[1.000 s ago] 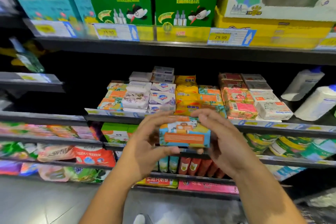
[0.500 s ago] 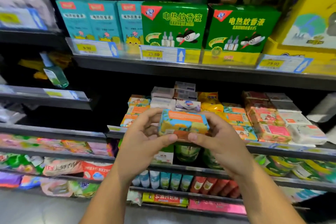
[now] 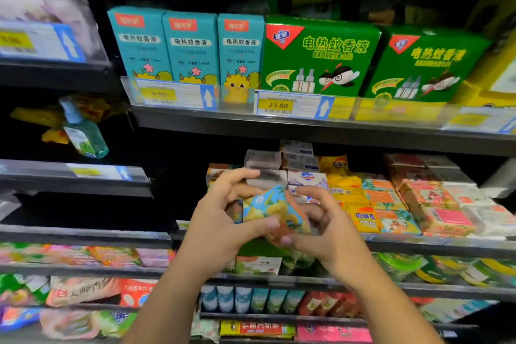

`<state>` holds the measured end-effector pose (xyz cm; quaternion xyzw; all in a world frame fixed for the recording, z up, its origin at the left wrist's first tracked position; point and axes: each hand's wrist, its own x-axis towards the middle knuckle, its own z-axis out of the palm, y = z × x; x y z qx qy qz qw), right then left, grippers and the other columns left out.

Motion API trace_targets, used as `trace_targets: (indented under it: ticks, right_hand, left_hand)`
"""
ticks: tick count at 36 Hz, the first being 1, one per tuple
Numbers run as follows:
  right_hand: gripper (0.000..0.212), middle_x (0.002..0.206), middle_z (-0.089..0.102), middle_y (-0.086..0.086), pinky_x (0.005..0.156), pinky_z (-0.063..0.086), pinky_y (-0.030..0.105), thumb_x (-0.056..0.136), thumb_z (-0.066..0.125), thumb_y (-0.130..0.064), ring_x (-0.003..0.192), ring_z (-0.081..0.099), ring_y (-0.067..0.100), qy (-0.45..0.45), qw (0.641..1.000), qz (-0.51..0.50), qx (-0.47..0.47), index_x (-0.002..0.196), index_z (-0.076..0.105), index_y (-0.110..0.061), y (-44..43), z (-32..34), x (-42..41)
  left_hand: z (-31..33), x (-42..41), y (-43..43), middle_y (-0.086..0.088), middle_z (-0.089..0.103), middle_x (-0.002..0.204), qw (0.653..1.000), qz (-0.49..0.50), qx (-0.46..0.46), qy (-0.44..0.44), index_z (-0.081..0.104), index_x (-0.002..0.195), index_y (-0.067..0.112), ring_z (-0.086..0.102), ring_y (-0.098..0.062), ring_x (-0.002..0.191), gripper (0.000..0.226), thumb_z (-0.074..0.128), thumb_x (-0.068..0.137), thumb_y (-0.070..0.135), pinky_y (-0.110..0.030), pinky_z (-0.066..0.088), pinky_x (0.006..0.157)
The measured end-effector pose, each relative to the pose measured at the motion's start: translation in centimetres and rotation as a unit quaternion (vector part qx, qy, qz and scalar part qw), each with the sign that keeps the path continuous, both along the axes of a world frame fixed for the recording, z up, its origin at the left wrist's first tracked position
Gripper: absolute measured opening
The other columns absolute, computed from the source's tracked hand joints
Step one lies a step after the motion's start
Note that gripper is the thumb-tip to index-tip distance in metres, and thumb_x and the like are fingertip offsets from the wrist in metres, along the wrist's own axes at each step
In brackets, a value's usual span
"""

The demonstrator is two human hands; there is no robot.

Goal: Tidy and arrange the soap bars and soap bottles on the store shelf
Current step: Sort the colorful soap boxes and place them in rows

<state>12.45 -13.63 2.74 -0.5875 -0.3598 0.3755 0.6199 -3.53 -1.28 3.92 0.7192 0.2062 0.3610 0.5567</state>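
Observation:
A soap bar box [image 3: 272, 208] printed in blue, yellow and orange sits tilted between both my hands, in front of the soap shelf [image 3: 435, 244]. My left hand [image 3: 220, 220] grips its left side, thumb under the front. My right hand [image 3: 321, 229] grips its right side with curled fingers. Behind them, stacked soap bars fill the shelf: white and blue boxes [image 3: 305, 176], yellow sulfur soaps [image 3: 360, 213], orange boxes [image 3: 382, 198], pink and red packs [image 3: 444, 215]. The boxes directly behind my hands are hidden.
Teal boxes [image 3: 164, 45] and green mosquito-liquid boxes [image 3: 321, 56] stand on the shelf above. A small green bottle [image 3: 83, 134] leans at the left. Lower shelves hold bagged goods [image 3: 81, 290] and small tubes [image 3: 251, 300].
The view has swung up and right. The soap box has turned from level with its orange face showing to tilted, and my hands have carried it closer to the soap shelf.

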Motion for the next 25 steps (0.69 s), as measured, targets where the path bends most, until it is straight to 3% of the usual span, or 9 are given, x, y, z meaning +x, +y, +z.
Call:
trace_targets:
  ticks: [3,7,9,12,14,17,20,23,25]
  right_hand:
    - [0.099,0.109,0.075,0.012,0.075,0.059,0.034,0.039,0.101,-0.042,0.099,0.072,0.029,0.016,0.999,-0.043,0.030,0.125,0.055,-0.028,-0.1,1.0,0.5]
    - [0.079,0.104,0.075,0.011,0.067,0.060,0.034,0.055,0.090,-0.012,0.086,0.073,0.024,0.008,0.993,-0.100,0.068,0.125,0.055,-0.023,0.4,2.2,-0.9]
    - [0.081,0.102,0.076,0.008,0.067,0.060,0.032,0.054,0.092,-0.001,0.083,0.074,0.022,-0.017,0.992,-0.112,0.062,0.123,0.056,-0.024,1.0,2.1,-1.8]
    - [0.078,0.103,0.076,0.005,0.078,0.060,0.033,0.056,0.089,-0.005,0.090,0.074,0.022,-0.056,0.992,-0.096,0.051,0.123,0.057,-0.026,1.8,1.5,-3.0]
    - [0.075,0.104,0.076,0.005,0.078,0.059,0.033,0.055,0.089,-0.005,0.090,0.074,0.023,-0.061,0.993,-0.093,0.047,0.121,0.059,-0.025,2.1,1.2,-3.4]
    - [0.071,0.103,0.075,0.006,0.070,0.059,0.031,0.054,0.094,-0.004,0.088,0.073,0.024,-0.040,0.991,-0.120,0.037,0.116,0.064,-0.022,2.4,1.1,-3.4]
    - [0.057,0.097,0.074,0.005,0.065,0.058,0.028,0.056,0.096,-0.026,0.086,0.071,0.017,-0.014,0.991,-0.124,0.045,0.107,0.071,-0.022,2.9,1.3,-3.0]
    - [0.037,0.084,0.074,0.000,0.066,0.054,0.022,0.065,0.082,-0.026,0.079,0.068,0.012,0.016,0.993,-0.114,0.011,0.099,0.072,-0.016,3.5,2.2,-2.6]
    - [0.026,0.076,0.071,0.000,0.063,0.049,0.025,0.076,0.075,-0.033,0.071,0.061,0.016,-0.018,0.994,-0.079,-0.069,0.091,0.072,-0.012,4.0,2.6,-2.4]
  left_hand:
    - [-0.8,0.0,1.5,0.001,0.072,0.106,0.999,-0.024,-0.010,0.024,0.053,0.123,0.047,0.069,-0.020,0.104,0.071,0.089,0.062,0.045,-0.051,0.054,0.092]
    - [-1.6,0.5,1.7,0.016,0.066,0.103,0.994,-0.079,-0.026,0.074,0.053,0.110,0.052,0.067,-0.009,0.100,0.062,0.090,0.063,0.037,-0.043,0.058,0.087]
    - [-2.3,1.0,1.4,0.013,0.067,0.104,0.989,-0.106,-0.046,0.097,0.054,0.106,0.048,0.068,-0.011,0.100,0.059,0.088,0.060,0.040,-0.045,0.058,0.086]
    - [-3.6,1.3,1.1,0.003,0.071,0.115,0.978,-0.156,-0.113,0.085,0.055,0.121,0.031,0.068,-0.017,0.110,0.069,0.089,0.062,0.024,-0.053,0.054,0.094]
    - [-4.5,1.1,1.4,0.003,0.070,0.119,0.974,-0.164,-0.132,0.078,0.056,0.121,0.033,0.066,-0.018,0.114,0.069,0.089,0.062,0.020,-0.053,0.053,0.097]
    - [-5.1,0.4,2.5,0.010,0.071,0.102,0.975,-0.146,-0.149,0.078,0.054,0.109,0.027,0.070,-0.018,0.100,0.061,0.089,0.059,0.027,-0.044,0.058,0.084]
    - [-4.5,-0.1,3.5,0.009,0.073,0.095,0.977,-0.116,-0.176,0.036,0.051,0.108,0.018,0.071,-0.012,0.087,0.063,0.093,0.062,0.018,-0.028,0.056,0.070]
    - [-3.3,-0.3,4.0,0.001,0.073,0.093,0.967,-0.072,-0.242,-0.033,0.056,0.105,0.020,0.072,-0.021,0.085,0.053,0.090,0.065,0.018,-0.039,0.059,0.065]
    - [-2.8,0.0,4.3,-0.008,0.069,0.091,0.956,-0.023,-0.289,-0.041,0.059,0.098,0.021,0.069,-0.022,0.068,0.039,0.087,0.071,0.028,-0.032,0.050,0.044]
